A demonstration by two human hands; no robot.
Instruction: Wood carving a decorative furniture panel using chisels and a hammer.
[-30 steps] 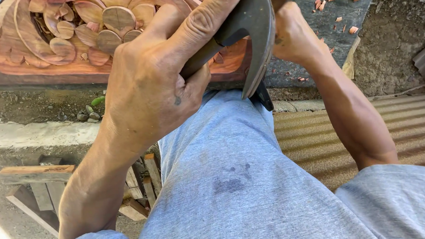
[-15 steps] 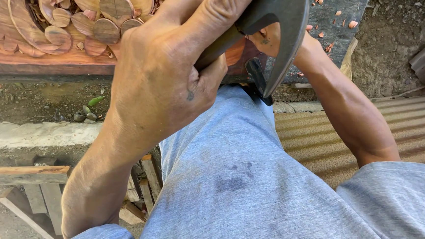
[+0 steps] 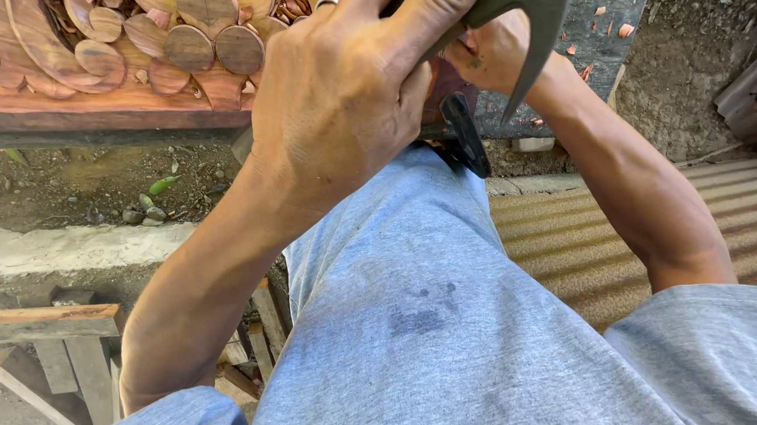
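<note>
Left hand (image 3: 337, 101), fingers clamped shut around the hammer (image 3: 528, 6) at top centre; steel-headed, likely heavy, rigid; right hand (image 3: 491, 52) mostly hidden, grip unclear.

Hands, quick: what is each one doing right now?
Left hand: closed around the hammer.
Right hand: mostly hidden behind the hammer; grip cannot be told.

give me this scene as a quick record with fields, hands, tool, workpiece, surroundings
left hand: left hand closed around a dark metal tool, grip tight
right hand: right hand behind the tool's pointed blade, partly hidden; what it holds cannot be told
workpiece: carved wooden panel with overlapping round scales, reddish-brown
chips: wood chips on a dark board at upper right
ground: corrugated sheet at right, wooden offcuts at lower left
</note>
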